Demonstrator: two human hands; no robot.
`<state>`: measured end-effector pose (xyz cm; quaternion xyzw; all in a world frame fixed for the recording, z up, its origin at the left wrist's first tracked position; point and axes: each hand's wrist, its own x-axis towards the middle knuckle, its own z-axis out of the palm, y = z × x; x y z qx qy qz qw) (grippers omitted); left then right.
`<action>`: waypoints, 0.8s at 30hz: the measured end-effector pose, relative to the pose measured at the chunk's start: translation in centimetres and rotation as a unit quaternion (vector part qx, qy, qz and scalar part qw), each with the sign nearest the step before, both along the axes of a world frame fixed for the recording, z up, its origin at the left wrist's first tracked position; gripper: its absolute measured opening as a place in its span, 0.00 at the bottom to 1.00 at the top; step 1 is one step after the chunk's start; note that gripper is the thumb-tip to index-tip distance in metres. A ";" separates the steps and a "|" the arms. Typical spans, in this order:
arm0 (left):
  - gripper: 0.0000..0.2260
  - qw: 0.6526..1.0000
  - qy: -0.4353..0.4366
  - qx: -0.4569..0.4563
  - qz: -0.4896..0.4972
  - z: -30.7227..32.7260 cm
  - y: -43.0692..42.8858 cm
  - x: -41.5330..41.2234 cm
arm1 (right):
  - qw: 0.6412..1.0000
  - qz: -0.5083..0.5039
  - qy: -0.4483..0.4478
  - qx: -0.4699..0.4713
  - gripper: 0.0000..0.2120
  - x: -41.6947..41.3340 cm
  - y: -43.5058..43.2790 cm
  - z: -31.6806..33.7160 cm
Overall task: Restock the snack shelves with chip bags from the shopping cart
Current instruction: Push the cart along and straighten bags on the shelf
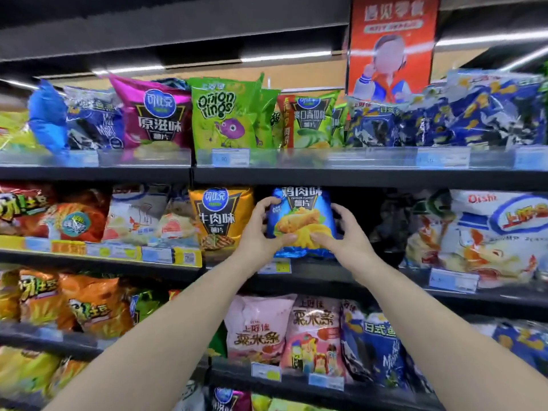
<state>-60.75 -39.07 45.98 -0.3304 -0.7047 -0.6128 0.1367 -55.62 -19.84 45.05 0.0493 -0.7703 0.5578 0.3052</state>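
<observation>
Bag: a blue chip bag (301, 209) stands upright at the front of the middle shelf (341, 275), just beside an orange chip bag (221, 218).
Left hand (259, 232): grip curled round the bag's left edge, thumb on its front.
Right hand (348, 235): grip curled round the right edge, thumb on the front.

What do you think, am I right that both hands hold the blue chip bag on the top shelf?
Not quite: in the head view the left hand and right hand hold the blue chip bag on the second shelf down.
</observation>
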 end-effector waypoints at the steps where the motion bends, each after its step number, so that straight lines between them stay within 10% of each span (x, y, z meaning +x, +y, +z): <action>1: 0.31 1.000 0.016 -0.016 0.001 0.0 -0.1 -0.9 | 1.000 -0.010 0.006 0.002 0.34 -0.6 -0.2 -0.2; 16: 0.37 0.989 0.111 -0.102 -0.007 -3.4 0.0 -4.7 | 0.979 -0.066 -0.089 0.168 0.41 -1.6 1.1 -1.2; 24: 0.25 0.987 0.100 -0.123 -0.013 -3.3 -1.3 -3.8 | 0.984 -0.060 -0.089 0.144 0.27 -1.4 0.0 -0.8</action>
